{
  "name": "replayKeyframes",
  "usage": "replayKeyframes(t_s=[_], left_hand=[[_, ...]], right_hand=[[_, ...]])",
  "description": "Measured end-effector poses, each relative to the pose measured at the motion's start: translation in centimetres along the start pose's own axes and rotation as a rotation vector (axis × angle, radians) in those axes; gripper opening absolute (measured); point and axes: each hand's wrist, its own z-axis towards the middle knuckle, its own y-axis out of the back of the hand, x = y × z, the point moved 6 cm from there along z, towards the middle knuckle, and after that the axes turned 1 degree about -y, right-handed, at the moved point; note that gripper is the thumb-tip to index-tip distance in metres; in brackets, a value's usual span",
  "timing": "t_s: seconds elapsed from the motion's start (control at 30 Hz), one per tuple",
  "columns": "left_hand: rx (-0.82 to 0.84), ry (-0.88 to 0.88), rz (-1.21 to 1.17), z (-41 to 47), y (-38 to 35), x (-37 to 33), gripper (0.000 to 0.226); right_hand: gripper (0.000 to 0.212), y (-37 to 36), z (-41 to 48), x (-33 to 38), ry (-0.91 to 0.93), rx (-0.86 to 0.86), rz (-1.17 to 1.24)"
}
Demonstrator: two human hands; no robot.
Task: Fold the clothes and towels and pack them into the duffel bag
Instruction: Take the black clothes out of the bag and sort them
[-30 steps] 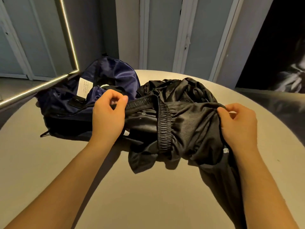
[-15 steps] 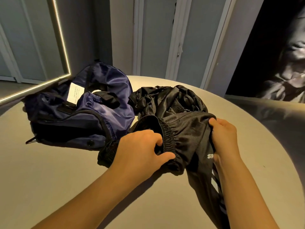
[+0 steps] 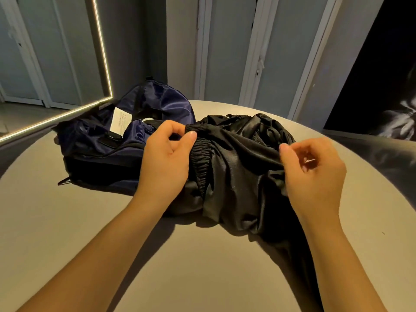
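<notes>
Head camera looks down at a round beige table (image 3: 67,221). Black shiny trousers (image 3: 238,172) lie crumpled at its middle, touching an open navy duffel bag (image 3: 108,154) on their left. Left hand (image 3: 165,163) pinches the elastic waistband (image 3: 200,154) between thumb and curled fingers. Right hand (image 3: 313,174) pinches a fold of the same cloth, fingers curled.

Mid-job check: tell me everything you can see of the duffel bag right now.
The duffel bag is navy with a shiny, satin-like lining and black base and trim. It lies slumped and unzipped on the round table, left of the black garment, which lies against its right end. A white label shows inside. The left hand hides its near right corner.
</notes>
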Motion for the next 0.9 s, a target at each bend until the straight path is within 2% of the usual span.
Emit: replayKeyframes(t_s=[0.03, 0.07, 0.13, 0.17, 0.2, 0.27, 0.37, 0.43, 0.47, 0.53, 0.57, 0.6, 0.63, 0.77, 0.9], left_hand=[[-0.017, 0.029, -0.002, 0.2, 0.2, 0.4, 0.013], [-0.033, 0.054, -0.002, 0.4, 0.4, 0.8, 0.014], [-0.072, 0.086, 0.006, 0.8, 0.9, 1.3, 0.013], [-0.086, 0.09, 0.014, 1.0, 1.1, 1.3, 0.014], [-0.092, 0.091, 0.019, 1.2, 1.2, 1.3, 0.014], [-0.088, 0.094, 0.021, 1.4, 1.5, 1.3, 0.014], [-0.046, 0.121, 0.004, 1.7, 1.5, 1.5, 0.015], [-0.025, 0.16, -0.04, 1.8, 1.4, 1.8, 0.014], [-0.025, 0.175, -0.06, 1.9, 1.4, 1.9, 0.013], [-0.034, 0.171, -0.063, 1.9, 1.4, 1.9, 0.013], [-0.039, 0.15, -0.035, 1.9, 1.5, 1.9, 0.014], [-0.04, 0.123, 0.003, 1.9, 1.6, 1.7, 0.014], [-0.043, 0.103, 0.031, 1.8, 1.6, 1.5, 0.014], [-0.033, 0.125, 0.054, 1.9, 1.6, 0.4, 0.013], [0.071, 0.138, 0.138, 3.5, 1.9, -1.8, 0.015]], right_hand=[[0.017, -0.7, -0.7, 1.9, 0.091, 0.123, 0.093], [0.021, -1.9, -1.5, 3.3, 0.129, 0.323, 0.117], [0.036, -4.6, -3.4, 3.6, 0.157, 0.701, -0.111], [0.04, -5.4, -3.9, 3.0, 0.189, 0.788, -0.261], [0.033, -5.7, -3.9, 2.5, 0.212, 0.793, -0.357], [0.012, -5.2, -3.1, 2.4, 0.157, 0.73, -0.244], [0.014, -3.3, -1.8, 1.0, -0.026, 0.643, 0.018], [0.008, -2.6, -1.6, 0.8, -0.101, 0.676, 0.092], [0.019, -2.9, -1.9, 0.3, -0.139, 0.754, 0.038], [0.038, -4.3, -3.2, -0.3, -0.053, 0.937, -0.333], [0.037, -4.9, -3.6, -0.3, 0.05, 0.95, -0.494], [0.032, -5.2, -3.6, 0.0, 0.112, 0.919, -0.54], [0.028, -5.0, -3.2, 0.1, 0.111, 0.872, -0.482], [0.019, -2.4, -1.2, -0.5, -0.106, 0.767, 0.037], [0.019, 0.7, 1.9, -0.2, -0.283, 0.542, 0.32]])
